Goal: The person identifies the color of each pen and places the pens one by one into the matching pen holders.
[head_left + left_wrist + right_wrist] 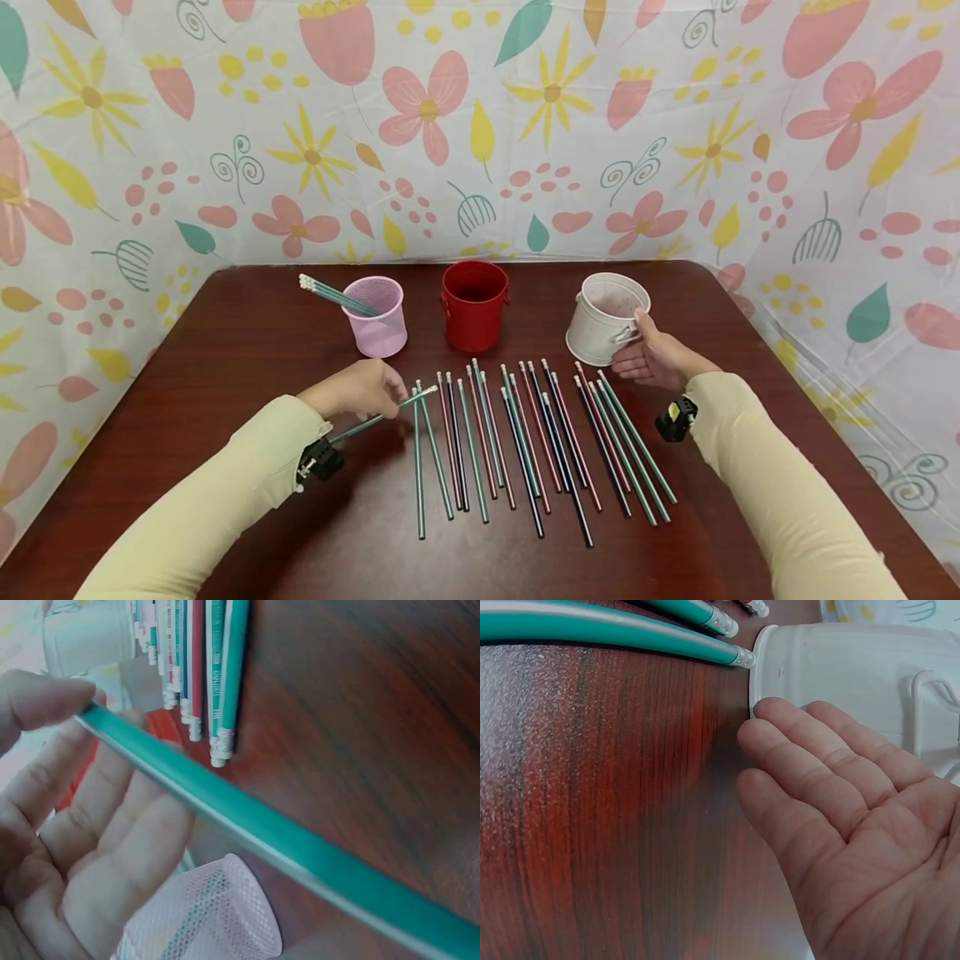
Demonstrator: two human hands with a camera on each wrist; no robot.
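Note:
My left hand (358, 389) pinches a green pencil (262, 829) between thumb and fingers, its white eraser end pointing right in the head view. The other fingers curve loosely below it in the left wrist view. Just beyond this hand stands a pink mesh cup (381, 335) with several green pencils (330, 292) leaning in it. At the right, my right hand (663, 357) lies against the side of a white metal bucket (588, 333), thumb near its rim and side handle. Its fingers are fairly straight in the right wrist view.
A red bucket (474, 325) stands between the pink cup and the white one. Many green, red and dark blue pencils lie in a loose row on the brown table (315, 517), eraser ends away from me. Flower-patterned cloth (555, 167) hangs behind the table.

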